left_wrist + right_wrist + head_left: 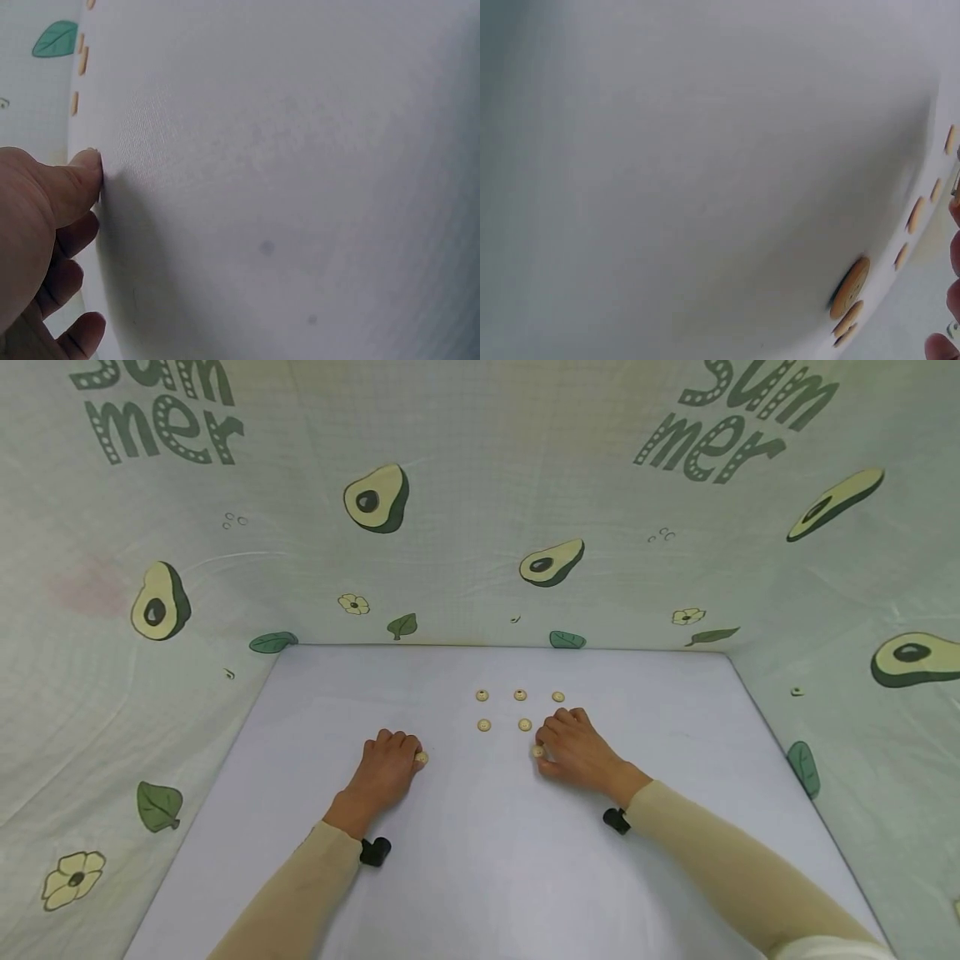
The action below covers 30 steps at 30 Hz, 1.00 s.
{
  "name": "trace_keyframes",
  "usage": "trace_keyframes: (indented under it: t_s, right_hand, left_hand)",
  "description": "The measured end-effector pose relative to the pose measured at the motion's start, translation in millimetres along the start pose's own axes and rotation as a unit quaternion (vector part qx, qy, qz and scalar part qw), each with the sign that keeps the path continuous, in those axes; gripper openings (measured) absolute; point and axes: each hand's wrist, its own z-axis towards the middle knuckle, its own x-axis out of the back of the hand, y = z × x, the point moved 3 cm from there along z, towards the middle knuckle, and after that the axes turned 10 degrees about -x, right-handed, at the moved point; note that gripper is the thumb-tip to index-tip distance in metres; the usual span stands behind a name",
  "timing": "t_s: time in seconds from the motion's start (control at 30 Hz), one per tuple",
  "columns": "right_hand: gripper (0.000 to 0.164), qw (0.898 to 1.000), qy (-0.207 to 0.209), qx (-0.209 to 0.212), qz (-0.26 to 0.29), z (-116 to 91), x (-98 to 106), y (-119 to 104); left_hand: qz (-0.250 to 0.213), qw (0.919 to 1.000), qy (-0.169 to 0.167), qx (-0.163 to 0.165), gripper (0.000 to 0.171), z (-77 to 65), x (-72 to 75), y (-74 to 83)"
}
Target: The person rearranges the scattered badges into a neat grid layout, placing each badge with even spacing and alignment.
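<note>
My left hand point(386, 768) is low over the white table, left of the middle, and pinches a round pale-wood button point(422, 757) at its thumb side. In the left wrist view the thumb point(79, 180) meets a finger close to the surface, hiding that button. To the right, my right hand point(576, 753) holds another wooden button point(538, 751) between thumb and forefinger, its other fingers bent. Only fingertips point(955, 259) show at the edge of the right wrist view. A flat button point(850, 287) with small holes lies near them.
Beyond the hands lie several like buttons in two rows, among them a back-row button point(520, 694) and a front-row button point(483, 725). The white table point(465, 860) ends at a cloth backdrop point(465, 435) printed with avocados. Each wrist wears a small black camera point(375, 852).
</note>
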Motion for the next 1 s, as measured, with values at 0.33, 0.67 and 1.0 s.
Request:
trace_keyframes:
  t_s: [0.33, 0.67, 1.0]
  right_hand:
    - [0.019, 1.0, -0.013, 0.004, -0.003, 5, -6, -7]
    - [0.016, 1.0, -0.019, 0.014, 0.005, 4, -11, -6]
    - [0.016, 0.999, -0.03, 0.015, 0.004, 3, -12, -6]
  left_hand:
    - [-0.007, 0.9999, -0.005, 0.005, 0.018, 0.4, 0.7, 0.7]
    - [0.0, 1.0, -0.008, 0.003, 0.02, 0.8, 2.5, 1.2]
    - [0.001, 1.0, -0.007, 0.002, 0.019, 0.9, 2.3, 1.4]
